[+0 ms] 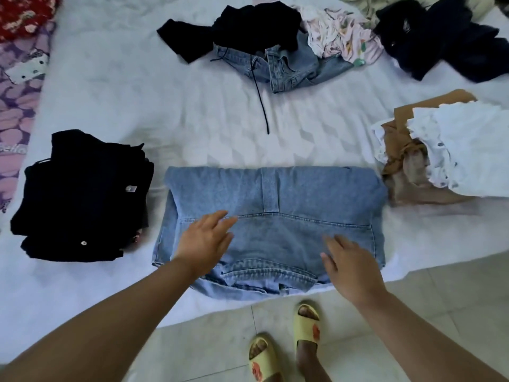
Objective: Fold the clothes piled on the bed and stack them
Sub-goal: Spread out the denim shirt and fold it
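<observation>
Our left hand [205, 241] and right hand [349, 267] open, fingers spread, holding nothing, over folded denim jacket [275, 216] on bed [110, 92]; black folded stack [82, 197] at left.

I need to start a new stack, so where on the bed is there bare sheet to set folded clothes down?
Bare white sheet lies between the folded light-blue denim garment, the black folded stack at left and the unfolded heap of black, denim and pink clothes beyond. The right side is crowded: the tan-and-white pile almost touches the denim.
</observation>
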The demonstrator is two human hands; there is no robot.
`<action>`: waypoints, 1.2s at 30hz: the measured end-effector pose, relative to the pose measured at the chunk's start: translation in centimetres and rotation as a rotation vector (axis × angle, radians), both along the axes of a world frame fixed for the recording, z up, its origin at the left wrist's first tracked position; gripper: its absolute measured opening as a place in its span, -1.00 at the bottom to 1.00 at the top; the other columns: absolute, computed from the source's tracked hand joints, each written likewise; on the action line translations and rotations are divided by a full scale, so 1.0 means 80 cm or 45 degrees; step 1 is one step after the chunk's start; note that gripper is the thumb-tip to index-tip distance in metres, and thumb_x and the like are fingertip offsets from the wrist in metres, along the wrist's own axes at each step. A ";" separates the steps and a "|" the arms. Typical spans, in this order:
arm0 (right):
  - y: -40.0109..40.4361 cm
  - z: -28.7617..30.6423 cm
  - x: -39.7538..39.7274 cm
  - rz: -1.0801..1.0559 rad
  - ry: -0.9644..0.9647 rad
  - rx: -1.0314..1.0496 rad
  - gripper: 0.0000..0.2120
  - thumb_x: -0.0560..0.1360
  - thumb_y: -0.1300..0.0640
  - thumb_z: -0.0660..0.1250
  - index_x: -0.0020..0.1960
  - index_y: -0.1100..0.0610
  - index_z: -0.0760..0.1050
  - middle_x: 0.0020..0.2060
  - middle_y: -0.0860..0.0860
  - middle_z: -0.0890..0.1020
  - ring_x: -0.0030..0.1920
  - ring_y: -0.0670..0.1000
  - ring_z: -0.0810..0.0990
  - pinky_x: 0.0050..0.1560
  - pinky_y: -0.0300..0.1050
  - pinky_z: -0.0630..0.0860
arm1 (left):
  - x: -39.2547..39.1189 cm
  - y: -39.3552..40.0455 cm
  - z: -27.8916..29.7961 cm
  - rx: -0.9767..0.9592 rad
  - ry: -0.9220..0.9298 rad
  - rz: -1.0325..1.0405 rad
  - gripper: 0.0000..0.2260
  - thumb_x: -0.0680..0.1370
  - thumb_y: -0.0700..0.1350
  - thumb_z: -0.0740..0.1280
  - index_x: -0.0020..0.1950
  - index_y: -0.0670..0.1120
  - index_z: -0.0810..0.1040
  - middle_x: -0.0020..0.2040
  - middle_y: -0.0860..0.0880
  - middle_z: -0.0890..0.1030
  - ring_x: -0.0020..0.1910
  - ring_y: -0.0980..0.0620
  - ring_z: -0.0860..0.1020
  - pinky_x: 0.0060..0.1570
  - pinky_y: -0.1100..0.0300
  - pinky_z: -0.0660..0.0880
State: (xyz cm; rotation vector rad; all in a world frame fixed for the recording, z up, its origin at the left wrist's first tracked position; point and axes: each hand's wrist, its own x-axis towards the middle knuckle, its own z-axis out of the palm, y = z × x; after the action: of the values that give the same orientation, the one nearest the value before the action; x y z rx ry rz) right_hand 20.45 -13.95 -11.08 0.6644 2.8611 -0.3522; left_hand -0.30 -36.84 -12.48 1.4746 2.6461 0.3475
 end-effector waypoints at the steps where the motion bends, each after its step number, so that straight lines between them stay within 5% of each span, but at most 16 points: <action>1: -0.001 -0.001 -0.006 -0.013 -0.060 -0.060 -0.57 0.50 0.04 0.36 0.32 0.16 0.46 0.24 0.24 0.51 0.10 0.30 0.57 0.00 0.16 0.54 | 0.011 0.012 -0.006 -0.059 -0.052 -0.011 -0.53 0.60 0.17 0.01 0.38 -0.02 0.42 0.34 -0.15 0.49 0.25 -0.18 0.52 0.14 -0.09 0.49; 3: -0.003 -0.007 -0.007 0.119 -0.365 -0.166 -0.43 0.57 -0.22 -0.06 0.54 -0.09 0.04 0.52 0.09 -0.08 0.51 0.23 0.05 0.44 0.12 0.13 | 0.041 0.026 -0.021 -0.288 -0.107 -0.075 -0.41 0.55 0.30 -0.05 0.52 0.07 0.10 0.52 -0.11 0.17 0.48 -0.16 0.19 0.40 -0.11 0.16; 5: -0.006 -0.012 -0.004 0.290 -0.574 -0.276 -0.38 0.49 -0.30 -0.22 0.52 -0.20 -0.01 0.46 -0.04 -0.33 0.54 0.13 -0.13 0.48 0.05 -0.06 | 0.068 0.025 -0.034 -0.533 -0.041 -0.201 -0.36 0.53 0.28 0.05 0.54 0.09 -0.04 0.55 -0.10 -0.03 0.51 -0.14 0.02 0.45 -0.18 0.03; 7: -0.004 -0.016 0.000 0.267 -0.684 -0.430 -0.55 0.58 -0.20 0.03 0.44 -0.14 0.29 0.54 -0.07 -0.13 0.49 0.08 0.16 0.42 -0.06 0.18 | 0.082 0.014 -0.052 -0.879 -0.152 -0.231 -0.35 0.58 0.17 0.10 0.52 0.11 -0.22 0.48 -0.05 -0.36 0.48 -0.06 -0.27 0.45 -0.19 -0.12; 8: 0.002 -0.018 0.002 0.210 -0.625 -0.450 -0.63 0.59 -0.14 0.11 0.34 -0.08 0.43 0.54 -0.03 0.09 0.39 0.07 0.34 0.31 -0.12 0.32 | 0.082 0.014 -0.052 -0.881 -0.173 -0.218 -0.40 0.57 0.13 0.11 0.54 0.12 -0.11 0.52 -0.06 -0.29 0.51 -0.07 -0.20 0.44 -0.20 -0.05; 9: 0.011 -0.019 0.003 0.113 -0.504 -0.446 -0.67 0.59 -0.10 0.15 0.24 0.00 0.50 0.43 0.01 0.34 0.27 0.05 0.47 0.19 -0.14 0.41 | 0.079 0.019 -0.048 -0.763 -0.164 -0.219 -0.47 0.53 0.10 0.12 0.51 0.12 0.19 0.56 -0.12 0.00 0.52 -0.12 0.08 0.40 -0.18 0.14; 11: 0.035 -0.022 0.003 -0.163 -0.195 -0.389 -0.74 0.57 -0.01 0.21 0.12 0.13 0.54 0.13 0.06 0.56 0.10 0.09 0.54 0.03 -0.09 0.44 | 0.066 0.030 -0.044 -0.586 -0.200 -0.208 -0.58 0.39 0.09 0.13 0.14 0.06 0.62 0.21 -0.13 0.58 0.10 -0.13 0.61 0.13 0.01 0.46; 13: 0.061 -0.027 0.003 -0.394 0.013 -0.271 -0.76 0.51 0.09 0.30 0.08 0.23 0.51 0.03 0.16 0.55 0.08 0.20 0.53 -0.01 0.01 0.44 | 0.047 0.052 -0.032 -0.460 -0.169 -0.178 -0.60 0.39 0.08 0.14 0.08 0.00 0.62 0.09 -0.12 0.64 -0.06 -0.11 0.66 -0.04 0.04 0.55; 16: 0.093 -0.040 0.004 -0.659 -0.040 -0.185 -0.45 0.43 0.08 0.41 0.33 0.29 0.38 0.25 0.30 0.43 0.24 0.32 0.40 0.12 0.16 0.41 | 0.031 0.102 -0.025 -0.411 -0.109 -0.091 -0.45 0.47 0.15 0.12 0.33 -0.13 0.50 0.41 -0.14 0.40 0.30 -0.14 0.49 0.11 -0.05 0.53; 18: 0.110 -0.051 0.004 -0.745 -0.179 -0.227 -0.19 0.44 -0.06 0.40 0.50 0.26 0.11 0.42 0.32 0.22 0.40 0.29 0.23 0.29 0.16 0.29 | 0.025 0.139 -0.031 -0.531 -0.068 -0.072 -0.32 0.56 0.20 0.11 0.55 -0.12 0.01 0.54 -0.07 -0.12 0.52 -0.05 -0.08 0.44 -0.07 0.13; 20: 0.120 -0.063 0.002 -0.783 -0.226 -0.289 -0.06 0.43 -0.16 0.37 0.54 0.23 -0.08 0.44 0.29 0.16 0.44 0.26 0.18 0.35 0.12 0.27 | 0.019 0.169 -0.029 -0.782 -0.136 0.006 -0.16 0.55 0.25 0.16 0.51 -0.07 -0.33 0.47 -0.02 -0.42 0.44 0.00 -0.40 0.46 -0.05 -0.23; 27: 0.128 -0.074 -0.019 -0.759 -0.220 -0.256 0.05 0.40 -0.14 0.43 0.54 0.21 -0.21 0.32 0.21 0.36 0.30 0.24 0.33 0.23 0.06 0.32 | 0.003 0.217 -0.058 -1.060 -0.181 0.115 0.03 0.42 0.30 0.34 0.52 -0.05 -0.36 0.51 -0.05 -0.39 0.50 -0.06 -0.35 0.45 -0.10 -0.28; 36: 0.125 -0.047 -0.026 -0.738 0.071 -0.588 -0.05 0.49 0.27 0.29 0.46 -0.18 -0.38 0.16 0.16 0.41 -0.13 0.19 0.55 -0.22 -0.05 0.44 | 0.011 0.219 -0.052 -1.103 -0.189 0.169 0.01 0.45 0.30 0.30 0.50 -0.04 -0.40 0.50 -0.05 -0.42 0.50 -0.08 -0.35 0.45 -0.16 -0.21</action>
State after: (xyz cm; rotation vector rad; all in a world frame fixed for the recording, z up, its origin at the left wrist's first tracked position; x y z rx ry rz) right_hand 18.35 -3.94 -14.83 1.3708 2.4275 -1.0789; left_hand 0.57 -19.29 -16.67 0.9376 2.2788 -0.5913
